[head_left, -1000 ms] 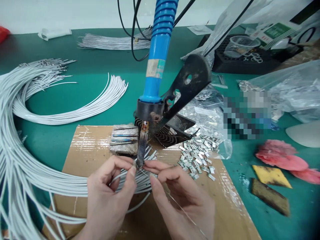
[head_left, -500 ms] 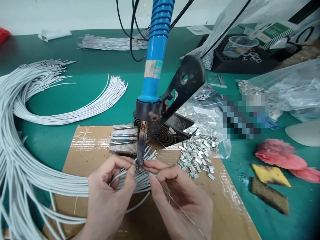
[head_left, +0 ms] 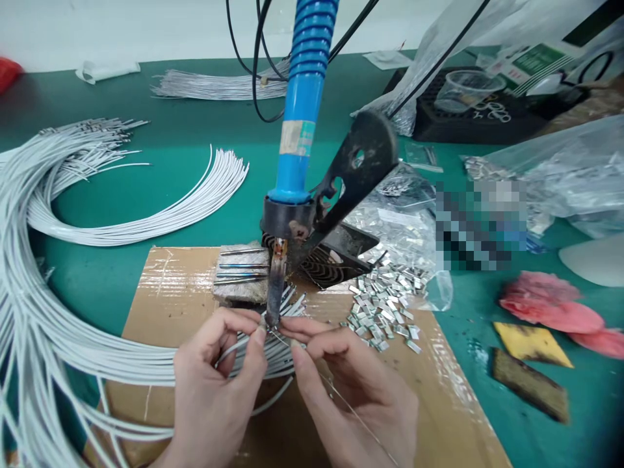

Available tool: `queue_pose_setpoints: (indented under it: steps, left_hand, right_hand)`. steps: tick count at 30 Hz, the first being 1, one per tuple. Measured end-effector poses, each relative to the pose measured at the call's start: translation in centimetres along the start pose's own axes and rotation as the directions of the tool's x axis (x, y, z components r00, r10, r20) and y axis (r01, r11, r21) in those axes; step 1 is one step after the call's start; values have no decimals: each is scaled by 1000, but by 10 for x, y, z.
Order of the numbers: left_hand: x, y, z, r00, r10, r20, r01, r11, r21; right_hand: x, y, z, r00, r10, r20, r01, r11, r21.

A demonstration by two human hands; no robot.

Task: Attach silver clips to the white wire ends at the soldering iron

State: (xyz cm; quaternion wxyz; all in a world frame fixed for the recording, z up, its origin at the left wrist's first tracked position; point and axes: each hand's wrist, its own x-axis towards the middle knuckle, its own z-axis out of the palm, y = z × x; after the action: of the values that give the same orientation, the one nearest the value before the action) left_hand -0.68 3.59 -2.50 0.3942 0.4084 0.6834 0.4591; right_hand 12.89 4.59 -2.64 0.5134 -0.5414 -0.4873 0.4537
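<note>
Running from near the soldering iron's tip [head_left: 273, 309] down and to the right toward the wearer, a thin metallic wire [head_left: 361, 419], probably solder, was pinched between thumb and fingers of the right hand [head_left: 358, 383]. The left hand [head_left: 214, 383] was closed in a fingertip pinch on a small workpiece [head_left: 268, 329] at the lower end of that tip, too hidden to identify. The tip pointed down between the two sets of fingertips, just beside both; neither hand could be judged clearly nearer. The soldering iron [head_left: 299, 130] stood close to upright, its blue handle leaning slightly right at the top, in a black bracket [head_left: 361, 172]. Beneath lay a brown cardboard sheet [head_left: 439, 403], with white cables [head_left: 121, 354] sweeping in from the left, their ends gathered behind the fingers. Beyond the hands, a grey block [head_left: 241, 266] bearing metal rods sat left of the tip; a heap of small metal connectors [head_left: 385, 305] lay to the right. On the green tabletop [head_left: 146, 185], further right, were a brown sponge [head_left: 530, 387], a yellow sponge [head_left: 531, 343] and pink cloth [head_left: 546, 305], each apart from the hands. Farther back were a black perforated tray [head_left: 487, 127] carrying a clear cup [head_left: 468, 91], a bundle of thin wires [head_left: 209, 84], and a pale wall [head_left: 121, 32].
</note>
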Motion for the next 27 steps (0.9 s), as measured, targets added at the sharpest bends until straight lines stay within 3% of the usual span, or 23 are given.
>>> queue_pose_setpoints:
  steps: [19, 27]
  left_hand:
    - [2, 2, -1, 1000, 9, 6, -9, 1000, 21]
    - [0, 14, 8, 996, -54, -69, 51, 997, -51]
  right_hand:
    - [1, 1, -3, 998, -67, 13, 68, 997, -42]
    - [0, 1, 0, 999, -32, 2, 32, 999, -8]
